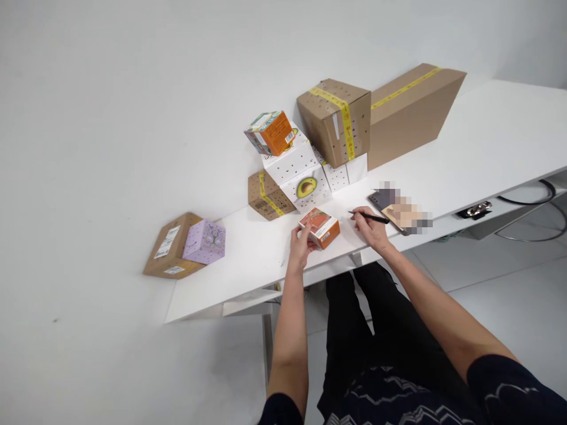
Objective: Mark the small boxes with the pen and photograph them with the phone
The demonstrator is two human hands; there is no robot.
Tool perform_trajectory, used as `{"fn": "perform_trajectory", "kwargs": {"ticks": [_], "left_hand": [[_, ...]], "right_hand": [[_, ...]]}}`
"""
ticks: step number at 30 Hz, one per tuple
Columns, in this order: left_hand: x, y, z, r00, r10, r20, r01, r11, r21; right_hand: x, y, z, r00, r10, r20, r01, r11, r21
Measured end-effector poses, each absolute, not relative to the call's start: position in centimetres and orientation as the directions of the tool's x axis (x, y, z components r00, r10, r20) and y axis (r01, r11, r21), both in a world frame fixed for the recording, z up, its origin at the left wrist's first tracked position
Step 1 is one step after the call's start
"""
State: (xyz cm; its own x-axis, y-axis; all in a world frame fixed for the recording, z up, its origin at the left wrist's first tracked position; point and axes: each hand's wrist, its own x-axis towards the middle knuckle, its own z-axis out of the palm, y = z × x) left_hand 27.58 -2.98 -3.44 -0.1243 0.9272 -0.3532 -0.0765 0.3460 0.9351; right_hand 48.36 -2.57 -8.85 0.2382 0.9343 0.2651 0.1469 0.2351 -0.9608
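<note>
Dark-trousered legs fill the six o'clock edge, and both bare forearms reach up from there to the white table (487, 136). Left hand (300, 247) has its fingers curled against the near-left side of a small orange box (319, 227), which lies flat close to the table's front edge; whether they truly grip it or only steady it is hard to tell. Right hand (371, 229), at three o'clock of that box, pinches a thin black pen (370, 216), tip pointing toward the box.

With the box so near the edge, a push from the pen could slide it off if the left fingers only rest there.

Farther, at twelve o'clock, an orange-and-teal carton (270, 133) perches tilted on a white avocado box (301, 171); a jolt to the table could tip it. Brown taped boxes (336, 121) stand beyond.
</note>
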Motion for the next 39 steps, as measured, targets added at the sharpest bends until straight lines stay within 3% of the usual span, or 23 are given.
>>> {"fn": "perform_trajectory", "kwargs": {"ticks": [11,13,15,18,20,23,29,33,39], "left_hand": [[27.7,-3.3,-3.3,-0.112,0.943,-0.313,-0.083,0.305,0.949],[27.7,-3.8,-3.3,-0.168,0.969,-0.18,0.02,0.186,0.982],[27.6,-4.6,-3.0,-0.213,0.973,0.083,0.245,-0.029,0.969],[27.9,-6.0,-2.0,-0.128,0.868,0.479,0.601,-0.316,0.734],[28.2,-6.7,-1.4,-0.081,0.813,0.576,0.74,-0.338,0.581],[28.6,-7.2,-0.7,-0.126,0.842,0.524,0.842,-0.189,0.506],[28.9,-6.8,0.9,-0.221,0.947,0.233,0.849,0.069,0.524],[29.1,-6.3,1.7,-0.176,0.973,0.149,0.873,0.084,0.481],[27.4,-8.1,0.9,-0.111,0.994,0.026,0.791,0.072,0.608]], "right_hand": [[48.3,-2.6,-8.8,0.248,0.936,0.248,0.12,0.225,-0.967],[48.3,-2.5,-8.8,0.252,0.939,0.235,0.118,0.212,-0.97],[48.3,-2.5,-8.7,0.259,0.94,0.224,0.115,0.201,-0.973],[48.3,-2.7,-8.4,0.274,0.935,0.224,0.111,0.201,-0.973],[48.3,-2.7,-8.2,0.287,0.929,0.234,0.11,0.211,-0.971],[48.3,-2.7,-8.1,0.3,0.922,0.245,0.102,0.224,-0.969],[48.3,-2.5,-8.3,0.289,0.922,0.258,0.115,0.234,-0.965],[48.4,-2.6,-8.2,0.309,0.915,0.258,0.135,0.226,-0.965],[48.3,-2.6,-8.1,0.306,0.92,0.245,0.117,0.218,-0.969]]}}
